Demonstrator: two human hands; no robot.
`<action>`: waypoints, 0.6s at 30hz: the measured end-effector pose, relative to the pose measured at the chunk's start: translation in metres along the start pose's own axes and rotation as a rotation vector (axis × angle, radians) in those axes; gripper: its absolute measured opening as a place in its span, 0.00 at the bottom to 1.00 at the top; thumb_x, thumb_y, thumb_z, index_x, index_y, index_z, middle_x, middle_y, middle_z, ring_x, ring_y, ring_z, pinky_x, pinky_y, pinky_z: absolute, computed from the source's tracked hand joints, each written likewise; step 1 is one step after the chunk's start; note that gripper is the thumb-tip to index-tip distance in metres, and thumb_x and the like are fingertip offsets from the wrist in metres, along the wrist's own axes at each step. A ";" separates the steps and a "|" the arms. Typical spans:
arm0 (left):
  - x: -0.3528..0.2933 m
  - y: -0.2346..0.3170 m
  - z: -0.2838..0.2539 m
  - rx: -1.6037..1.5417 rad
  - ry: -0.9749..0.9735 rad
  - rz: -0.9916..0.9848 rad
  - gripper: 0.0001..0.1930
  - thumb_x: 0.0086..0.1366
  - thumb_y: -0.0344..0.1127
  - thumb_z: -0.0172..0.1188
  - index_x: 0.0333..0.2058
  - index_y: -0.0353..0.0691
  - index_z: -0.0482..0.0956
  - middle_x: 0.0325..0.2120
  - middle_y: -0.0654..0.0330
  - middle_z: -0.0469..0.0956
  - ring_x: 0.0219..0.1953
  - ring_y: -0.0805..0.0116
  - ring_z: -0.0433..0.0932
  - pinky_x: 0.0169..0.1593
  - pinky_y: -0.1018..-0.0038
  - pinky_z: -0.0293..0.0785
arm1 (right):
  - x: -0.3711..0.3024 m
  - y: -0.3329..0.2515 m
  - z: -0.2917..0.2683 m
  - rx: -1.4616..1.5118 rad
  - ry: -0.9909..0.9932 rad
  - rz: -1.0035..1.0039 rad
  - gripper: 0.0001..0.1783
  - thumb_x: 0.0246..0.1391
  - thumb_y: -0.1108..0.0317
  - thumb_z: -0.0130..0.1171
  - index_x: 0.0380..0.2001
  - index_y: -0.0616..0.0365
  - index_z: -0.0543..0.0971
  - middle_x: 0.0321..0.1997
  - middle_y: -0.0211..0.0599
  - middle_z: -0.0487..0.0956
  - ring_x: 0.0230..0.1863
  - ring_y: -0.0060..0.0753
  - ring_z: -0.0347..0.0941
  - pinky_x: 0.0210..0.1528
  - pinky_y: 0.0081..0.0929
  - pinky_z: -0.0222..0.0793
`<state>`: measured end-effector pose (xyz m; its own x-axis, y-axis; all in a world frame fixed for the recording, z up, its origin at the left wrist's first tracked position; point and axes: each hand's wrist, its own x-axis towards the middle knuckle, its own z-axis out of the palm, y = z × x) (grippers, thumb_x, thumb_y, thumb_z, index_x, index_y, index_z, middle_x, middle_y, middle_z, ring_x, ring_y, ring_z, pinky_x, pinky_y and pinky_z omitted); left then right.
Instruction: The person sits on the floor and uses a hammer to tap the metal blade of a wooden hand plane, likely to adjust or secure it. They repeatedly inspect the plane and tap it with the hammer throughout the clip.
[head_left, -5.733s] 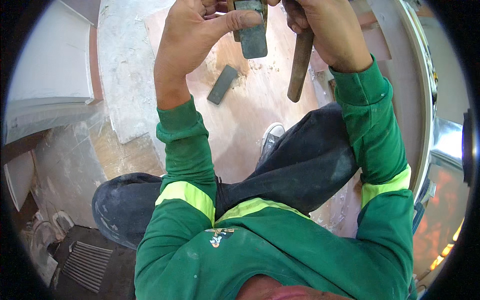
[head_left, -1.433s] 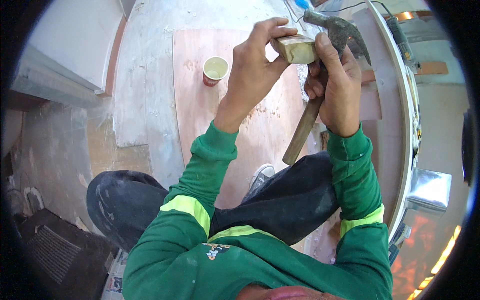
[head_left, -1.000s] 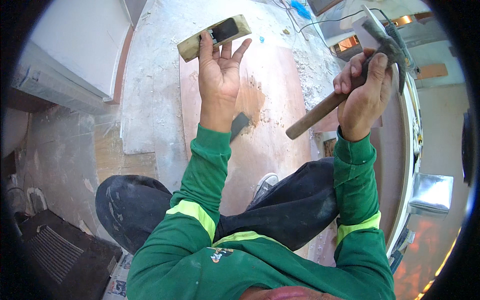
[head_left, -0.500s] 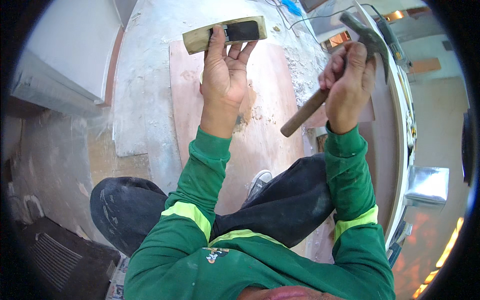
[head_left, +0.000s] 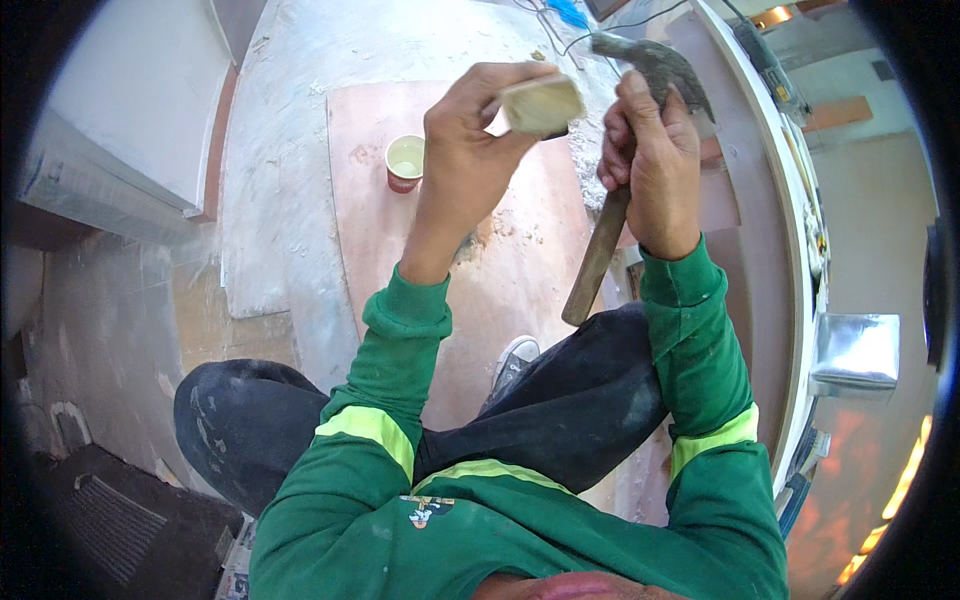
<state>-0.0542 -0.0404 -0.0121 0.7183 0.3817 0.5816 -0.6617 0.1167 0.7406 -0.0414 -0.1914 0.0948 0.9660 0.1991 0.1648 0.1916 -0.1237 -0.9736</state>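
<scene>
My left hand (head_left: 470, 150) is closed around what looks like a wooden hand plane (head_left: 543, 104), a pale block with a dark edge showing underneath. Its end faces me, so most of its length is hidden. Just to the right, my right hand (head_left: 655, 170) grips a claw hammer (head_left: 600, 255) by its wooden handle, close under the metal head. The hammer stands tilted, head up and handle end down, apart from the plane. Below and left of the plane, a red and white paper cup (head_left: 404, 165) with pale contents stands on a board.
A pinkish plywood board (head_left: 375, 240) lies on the dusty, debris-strewn floor before me. To the right runs a long white-edged panel (head_left: 790, 220), with a corded power tool (head_left: 770, 70) at its far end and a shiny metal tin (head_left: 856, 353) beside it. A white cabinet (head_left: 130, 90) stands at the left.
My left hand has turned the plane from broadside to end-on and moved it right, uncovering the cup. My right hand has shifted left with the hammer, whose handle now hangs more steeply.
</scene>
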 end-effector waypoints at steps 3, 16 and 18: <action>0.001 0.011 0.002 0.181 -0.094 0.142 0.25 0.59 0.16 0.72 0.56 0.40 0.85 0.50 0.58 0.86 0.52 0.64 0.86 0.57 0.70 0.84 | -0.009 -0.001 0.006 0.040 -0.068 0.028 0.16 0.74 0.51 0.62 0.47 0.52 0.76 0.25 0.21 0.73 0.15 0.11 0.61 0.17 0.17 0.58; 0.001 0.028 0.006 0.105 -0.099 -0.012 0.43 0.59 0.18 0.75 0.70 0.37 0.63 0.55 0.53 0.86 0.60 0.59 0.84 0.67 0.57 0.81 | -0.017 -0.009 0.005 -0.012 -0.065 -0.006 0.21 0.73 0.51 0.63 0.53 0.56 0.73 0.24 0.23 0.74 0.13 0.13 0.61 0.15 0.17 0.58; 0.001 0.025 0.007 0.135 -0.089 0.018 0.44 0.59 0.20 0.76 0.71 0.35 0.60 0.55 0.52 0.86 0.60 0.59 0.84 0.66 0.58 0.82 | -0.017 -0.009 0.005 -0.004 -0.070 -0.004 0.21 0.73 0.51 0.63 0.53 0.57 0.73 0.24 0.23 0.74 0.13 0.13 0.61 0.15 0.17 0.58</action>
<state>-0.0684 -0.0439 0.0093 0.7270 0.2987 0.6183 -0.6440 -0.0158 0.7648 -0.0604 -0.1885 0.0994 0.9509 0.2668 0.1571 0.1962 -0.1267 -0.9724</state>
